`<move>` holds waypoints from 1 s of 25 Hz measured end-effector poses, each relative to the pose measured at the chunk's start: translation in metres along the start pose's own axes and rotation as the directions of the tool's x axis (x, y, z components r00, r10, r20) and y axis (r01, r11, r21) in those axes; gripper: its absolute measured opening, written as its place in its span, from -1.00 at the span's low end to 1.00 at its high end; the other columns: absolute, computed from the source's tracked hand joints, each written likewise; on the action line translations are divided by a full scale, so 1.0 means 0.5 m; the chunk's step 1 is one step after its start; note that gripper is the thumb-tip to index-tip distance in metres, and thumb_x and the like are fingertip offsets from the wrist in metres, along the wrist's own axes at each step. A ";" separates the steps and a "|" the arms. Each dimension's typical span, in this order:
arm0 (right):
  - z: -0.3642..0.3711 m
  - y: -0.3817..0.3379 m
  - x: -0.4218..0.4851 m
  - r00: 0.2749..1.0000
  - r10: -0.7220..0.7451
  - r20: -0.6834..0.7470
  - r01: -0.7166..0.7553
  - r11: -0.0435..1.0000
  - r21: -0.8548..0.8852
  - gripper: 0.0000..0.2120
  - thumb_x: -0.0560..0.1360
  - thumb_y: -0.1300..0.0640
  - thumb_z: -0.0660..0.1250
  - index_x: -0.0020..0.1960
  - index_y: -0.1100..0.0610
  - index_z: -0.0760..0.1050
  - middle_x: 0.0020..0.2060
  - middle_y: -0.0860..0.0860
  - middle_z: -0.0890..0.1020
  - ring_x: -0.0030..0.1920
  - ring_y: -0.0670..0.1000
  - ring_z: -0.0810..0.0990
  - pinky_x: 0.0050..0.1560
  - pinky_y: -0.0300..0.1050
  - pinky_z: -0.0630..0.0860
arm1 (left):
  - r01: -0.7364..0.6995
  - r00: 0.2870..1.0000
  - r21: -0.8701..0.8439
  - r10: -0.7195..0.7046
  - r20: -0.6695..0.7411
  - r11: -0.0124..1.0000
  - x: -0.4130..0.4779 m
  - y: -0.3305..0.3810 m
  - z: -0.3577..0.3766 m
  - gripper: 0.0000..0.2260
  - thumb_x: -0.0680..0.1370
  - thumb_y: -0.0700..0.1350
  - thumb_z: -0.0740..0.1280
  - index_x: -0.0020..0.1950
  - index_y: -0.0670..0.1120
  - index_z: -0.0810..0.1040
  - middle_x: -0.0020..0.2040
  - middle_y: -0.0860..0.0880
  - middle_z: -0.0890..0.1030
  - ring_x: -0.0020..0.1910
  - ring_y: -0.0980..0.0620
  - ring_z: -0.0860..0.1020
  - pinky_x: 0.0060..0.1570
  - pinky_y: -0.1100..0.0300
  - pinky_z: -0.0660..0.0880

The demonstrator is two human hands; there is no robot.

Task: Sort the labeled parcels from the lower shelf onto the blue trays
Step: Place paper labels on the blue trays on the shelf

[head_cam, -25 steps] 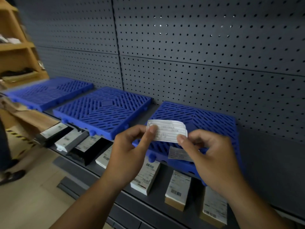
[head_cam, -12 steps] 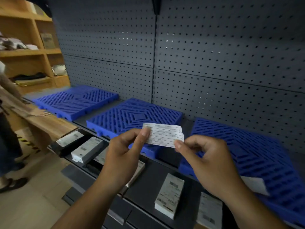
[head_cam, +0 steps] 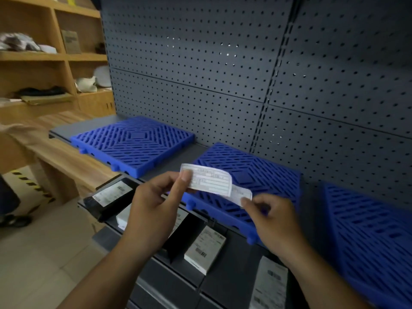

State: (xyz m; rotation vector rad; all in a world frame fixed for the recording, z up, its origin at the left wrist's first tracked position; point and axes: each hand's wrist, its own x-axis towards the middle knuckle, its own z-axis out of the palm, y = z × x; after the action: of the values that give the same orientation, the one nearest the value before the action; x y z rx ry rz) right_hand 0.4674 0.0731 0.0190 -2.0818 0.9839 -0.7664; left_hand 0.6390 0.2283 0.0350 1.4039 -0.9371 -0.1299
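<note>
Paper slips are pinched up in front of the blue trays [head_cam: 133,141]: left hand [head_cam: 153,210] grips the printed label [head_cam: 207,182], right hand [head_cam: 274,221] nips a second slip [head_cam: 242,195], likely for reading, while labeled parcels [head_cam: 205,248] wait on the lower shelf [head_cam: 236,268] below.

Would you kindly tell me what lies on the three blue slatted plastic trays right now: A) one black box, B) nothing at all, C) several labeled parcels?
B: the blue slatted plastic trays are bare, and the labeled parcels lie on the lower shelf.
</note>
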 end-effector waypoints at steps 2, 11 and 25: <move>0.018 0.007 0.012 1.000 0.000 -0.010 -0.001 0.996 -0.095 -0.79 0.57 -0.04 0.40 -0.20 0.03 0.61 -0.18 -0.12 0.61 -0.08 -0.02 0.61 -0.01 0.06 0.55 | 0.031 1.000 -0.009 -0.031 0.001 0.999 0.004 -0.009 -0.005 -0.76 0.65 0.01 0.29 -0.11 0.08 0.73 -0.12 0.17 0.76 -0.10 0.25 0.70 -0.11 0.49 0.48; 0.015 0.006 0.008 0.990 -0.080 -0.119 0.053 0.975 -0.214 -0.77 0.49 -0.09 0.46 0.04 -0.05 0.47 0.00 -0.15 0.45 0.02 -0.06 0.50 -0.16 -0.28 0.38 | 0.018 0.999 0.062 -0.016 -0.035 0.998 0.011 -0.019 0.015 -0.78 0.62 0.09 0.31 -0.07 0.08 0.73 -0.12 0.18 0.75 -0.06 0.21 0.70 -0.06 0.43 0.51; 0.118 -0.181 0.040 0.928 -0.344 -0.143 0.367 0.909 0.196 -0.92 0.52 0.04 0.43 -0.14 -0.01 0.67 -0.22 -0.13 0.70 -0.09 -0.07 0.67 -0.09 -0.20 0.57 | -0.024 1.000 0.103 0.024 0.000 0.994 0.089 -0.088 -0.106 -0.80 0.63 0.05 0.32 -0.05 0.05 0.72 -0.15 0.16 0.73 -0.13 0.19 0.68 -0.14 0.38 0.50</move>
State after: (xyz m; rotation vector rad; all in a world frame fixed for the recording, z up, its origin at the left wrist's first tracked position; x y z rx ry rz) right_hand 0.5582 0.1187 0.0602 -2.0639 0.5432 -1.1280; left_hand 0.7204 0.2334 0.0239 1.4865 -0.9710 -0.0636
